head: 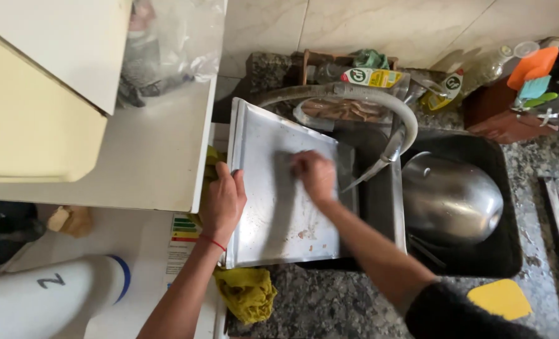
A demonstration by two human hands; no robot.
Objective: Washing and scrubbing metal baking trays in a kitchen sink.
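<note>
Gripping the left rim of a metal baking tray (pixel 273 220) with the left hand (pixel 222 202), fingers curled over the edge, wrist bent, forearm reaching up from below. Pressing the right hand (pixel 315 176) down on the tray's face, closed around something too blurred to tell, arm stretching in from lower right. Tray lying across the sink (pixel 508 251), beside a steel bowl (pixel 450 199), under the faucet (pixel 386 122), above a yellow cloth (pixel 247 294) on the granite counter (pixel 336 301).

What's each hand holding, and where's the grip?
Left hand grips the metal baking tray by its left rim. Right hand presses on the tray's surface; whatever is under it is blurred.
</note>
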